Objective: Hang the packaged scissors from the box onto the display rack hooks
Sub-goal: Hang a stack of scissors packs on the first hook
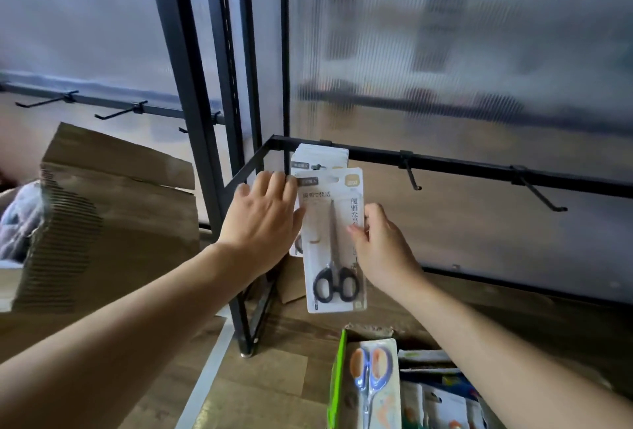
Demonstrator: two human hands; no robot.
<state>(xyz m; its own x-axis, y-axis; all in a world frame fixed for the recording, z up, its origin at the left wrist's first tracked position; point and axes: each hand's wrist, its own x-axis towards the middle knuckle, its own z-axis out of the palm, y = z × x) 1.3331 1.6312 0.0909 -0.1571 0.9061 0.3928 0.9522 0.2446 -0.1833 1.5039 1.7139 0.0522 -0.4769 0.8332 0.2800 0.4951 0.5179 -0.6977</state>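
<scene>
Right hand (376, 247) pinches right edge of scissors pack (329, 223), thumb on front. Left hand (263, 219) flat, fingers straight, against pack's left edge. Pack upright, black handles down, just in front of hung packs (320, 154) at left end of rack rail (462, 165). Two hooks (411, 177) further right on rail. Box (337, 377) on floor below, more packaged scissors inside. Cardboard carton (113, 209) at left.

The scissors pack (323, 219) is a white card with black print and a tan badge, and its scissors (334, 257) have black handles. The rack (455, 164) is black. The box (337, 377) has a bright green edge, and another pack (383, 404) in it shows blue-and-orange handles. The floor (274, 370) is brown wood grain.
</scene>
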